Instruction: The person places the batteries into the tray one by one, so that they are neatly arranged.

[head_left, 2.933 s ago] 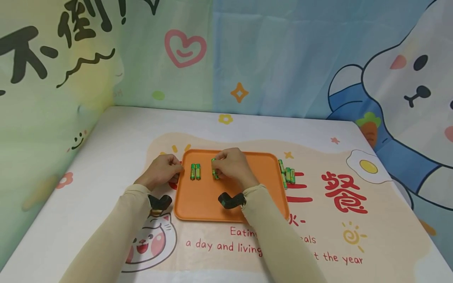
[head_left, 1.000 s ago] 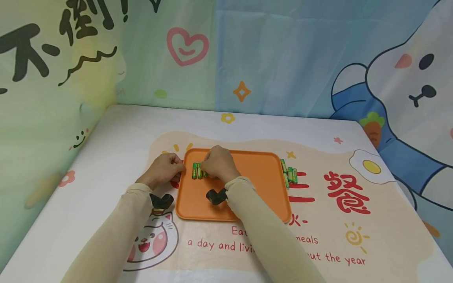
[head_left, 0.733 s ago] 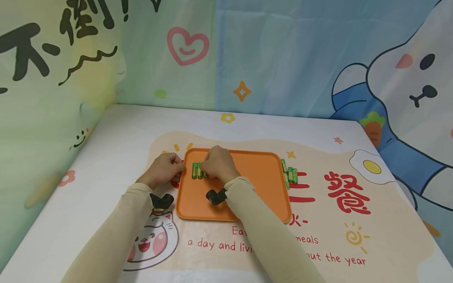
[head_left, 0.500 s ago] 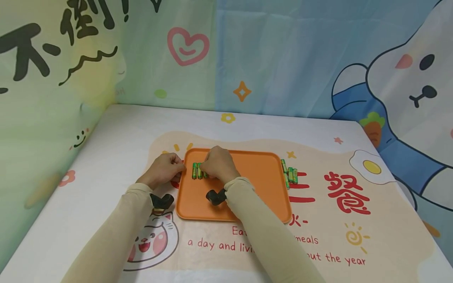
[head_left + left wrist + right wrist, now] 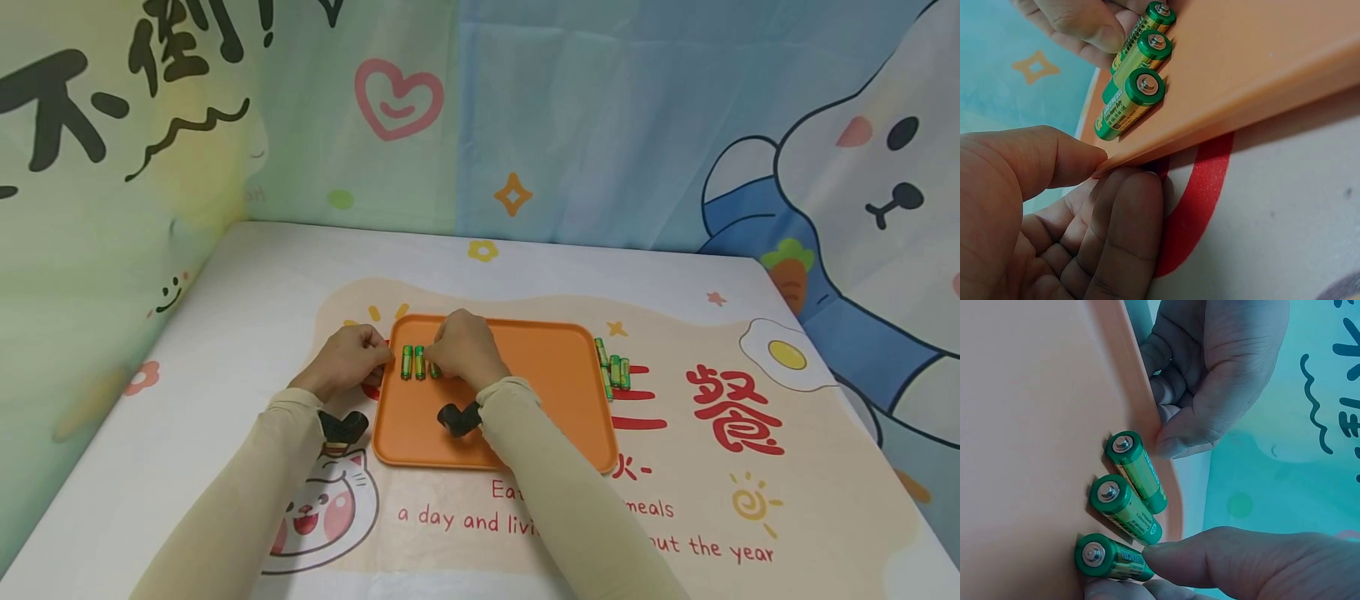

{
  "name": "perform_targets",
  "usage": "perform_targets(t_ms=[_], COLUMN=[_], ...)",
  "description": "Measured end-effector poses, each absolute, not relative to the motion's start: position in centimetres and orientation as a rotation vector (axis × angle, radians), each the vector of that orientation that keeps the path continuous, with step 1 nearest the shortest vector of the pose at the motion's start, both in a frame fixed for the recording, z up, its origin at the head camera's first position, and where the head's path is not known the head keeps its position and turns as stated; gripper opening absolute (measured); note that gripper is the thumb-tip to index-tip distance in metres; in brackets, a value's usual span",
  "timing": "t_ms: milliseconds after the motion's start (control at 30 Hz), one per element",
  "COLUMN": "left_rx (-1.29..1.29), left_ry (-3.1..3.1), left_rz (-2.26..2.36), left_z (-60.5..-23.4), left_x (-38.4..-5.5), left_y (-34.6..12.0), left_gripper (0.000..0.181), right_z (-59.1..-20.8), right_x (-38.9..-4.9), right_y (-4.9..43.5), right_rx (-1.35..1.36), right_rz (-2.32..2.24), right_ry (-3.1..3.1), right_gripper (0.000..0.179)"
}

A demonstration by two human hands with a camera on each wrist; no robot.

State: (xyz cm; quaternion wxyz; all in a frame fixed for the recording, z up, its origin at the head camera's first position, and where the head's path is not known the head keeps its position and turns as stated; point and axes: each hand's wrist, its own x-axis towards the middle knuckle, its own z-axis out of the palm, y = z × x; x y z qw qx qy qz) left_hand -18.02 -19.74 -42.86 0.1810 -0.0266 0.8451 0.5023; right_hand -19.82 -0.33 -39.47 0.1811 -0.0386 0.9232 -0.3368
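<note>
An orange tray (image 5: 540,367) lies on the table. My left hand (image 5: 345,362) pinches its left rim, thumb on top and fingers curled under the edge in the left wrist view. Two green-and-gold batteries, the left one (image 5: 407,363) and the middle one (image 5: 420,363), lie side by side near that rim. Just right of them my right hand (image 5: 468,346) pinches a third battery (image 5: 1113,557) between thumb and fingers; the hand partly hides it in the head view. In the right wrist view all three have their button ends facing the camera.
Several more green batteries (image 5: 615,371) lie on the printed tablecloth (image 5: 720,483) against the tray's right edge. A patterned backdrop (image 5: 585,117) rises behind the table and along its left side.
Over the earlier frames, my right hand brought its battery leftward beside the other two. Since half a second ago, those two have shifted slightly left and spread apart. The left hand stays on the rim.
</note>
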Motion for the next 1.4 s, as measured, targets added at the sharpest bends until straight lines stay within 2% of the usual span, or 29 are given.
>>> perform_targets(t_ms=[500,700,900,1133,1400], left_rx=[-0.097,-0.108,-0.105,-0.107,-0.12], left_ry=[2.396,2.39,2.373,2.359,2.367], left_rz=[1.397,1.41,1.428,1.443,1.43], left_z=[-42.8,-42.8,-42.8,-42.7,-42.6], left_x=[-18.0,-18.0,-17.9,-17.8,-17.9], left_y=[-19.6,-19.6,-19.7,-19.6,-19.6], left_gripper=[0.014,0.014,0.014,0.013,0.013], right_z=[-39.4,-39.2,-39.4,-39.1,-39.4], right_x=[-20.0,-19.8,-19.6,-19.2,-19.1], right_y=[0.4,0.9,2.0,5.2,11.2], right_rx=[-0.118,-0.113,-0.124,-0.116,-0.02], right_rz=[-1.009,-1.047,-1.102,-1.154,-1.2], right_ry=[2.624,2.615,2.627,2.669,2.718], right_gripper=[0.055,0.05,0.036,0.014,0.015])
